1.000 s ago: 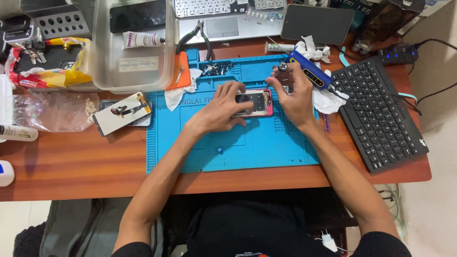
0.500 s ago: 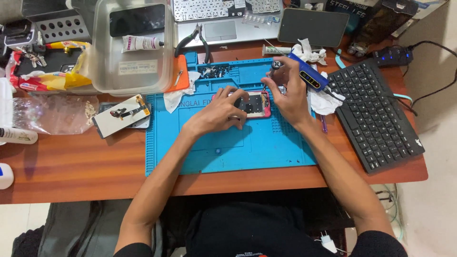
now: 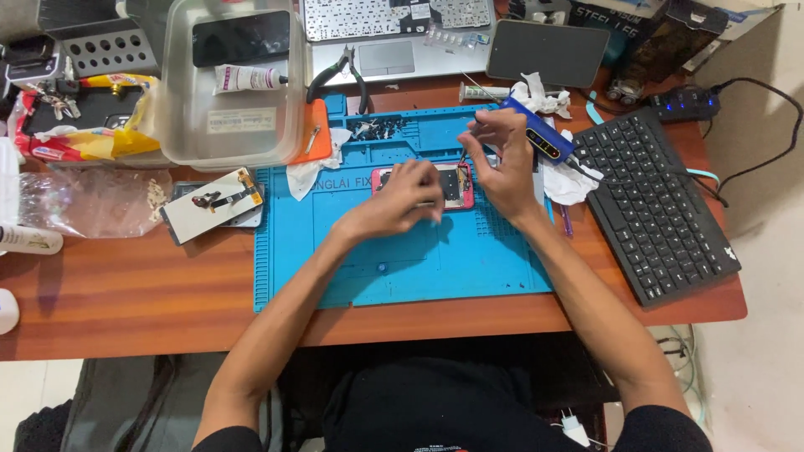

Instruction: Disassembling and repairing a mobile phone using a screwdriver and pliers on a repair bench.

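Note:
An opened phone with a red frame lies on the blue repair mat. My left hand rests on the phone's left part and holds it down. My right hand is curled around a blue pen-shaped tool, whose thin tip points down at the phone's upper right corner. The middle of the phone is hidden under my fingers.
A black keyboard lies right of the mat. A clear plastic box stands at the back left, a laptop behind the mat. A detached phone screen lies left of the mat. Pliers and crumpled tissues lie nearby.
My right hand has shifted slightly on the tool. My left hand stays on the phone.

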